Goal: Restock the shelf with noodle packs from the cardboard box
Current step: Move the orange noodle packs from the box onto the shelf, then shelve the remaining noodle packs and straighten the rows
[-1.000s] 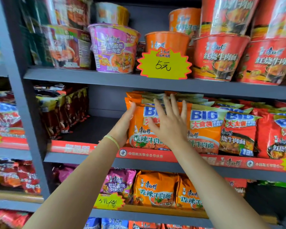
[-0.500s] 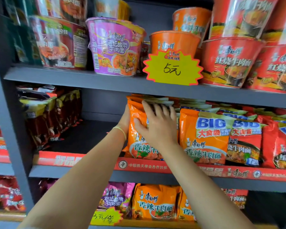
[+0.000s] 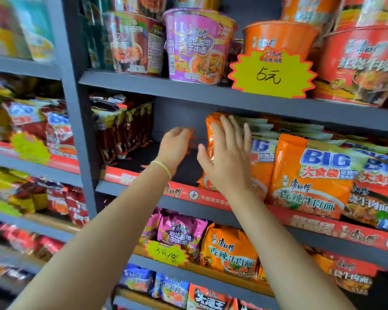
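The orange noodle packs stand upright on the middle shelf, at the left end of a row of the same kind. Directly to their left there is an empty gap on the shelf, and I think this is the main risk: nothing supports the end pack on that side, so if the pressure is taken away too quickly it may tip to the left and fall flat into the gap, or slide forward over the red front strip. The packs are soft and slippery, so a push that is too hard could also bend the ones behind.

The right hand is spread flat, with the fingers straight and a little apart, and it seems to press or touch the front of the end pack. It grips nothing. The left hand is just to the left of it, over the gap and apart from the packs. Its fingers are loosely curled and blurred, and it seems to hold nothing.

Further left of the left hand, dark red packs stand in a row. Above both hands, bowl noodles and a yellow price tag are on the upper shelf. The cardboard box is not in view.
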Available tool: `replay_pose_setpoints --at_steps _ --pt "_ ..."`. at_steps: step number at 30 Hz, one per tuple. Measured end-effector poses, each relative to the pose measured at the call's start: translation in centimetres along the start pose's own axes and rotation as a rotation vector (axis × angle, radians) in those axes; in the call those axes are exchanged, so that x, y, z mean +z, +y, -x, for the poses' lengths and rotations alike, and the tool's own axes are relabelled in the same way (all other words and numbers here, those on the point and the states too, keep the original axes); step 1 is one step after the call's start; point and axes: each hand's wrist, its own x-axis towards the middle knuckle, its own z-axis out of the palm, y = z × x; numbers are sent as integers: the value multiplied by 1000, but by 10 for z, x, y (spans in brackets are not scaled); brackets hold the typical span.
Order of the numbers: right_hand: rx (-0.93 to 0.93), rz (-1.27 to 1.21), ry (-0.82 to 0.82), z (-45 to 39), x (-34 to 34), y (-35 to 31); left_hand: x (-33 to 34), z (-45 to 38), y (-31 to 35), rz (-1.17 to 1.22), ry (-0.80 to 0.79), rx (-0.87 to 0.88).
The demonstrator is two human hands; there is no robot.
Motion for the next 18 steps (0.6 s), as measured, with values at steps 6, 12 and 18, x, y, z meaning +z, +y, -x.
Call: replay_pose_setpoints --at_steps 6,12,18 --pt "-141 -604 -63 33 15 -129 -137 122 -18 -258 357 41" --pt "-419 -809 -1054 110 47 -325 -328 289 -82 -727 532 -424" --pt "-814 -1014 -1327 201 6 -559 -482 486 -113 -979 1125 -620"
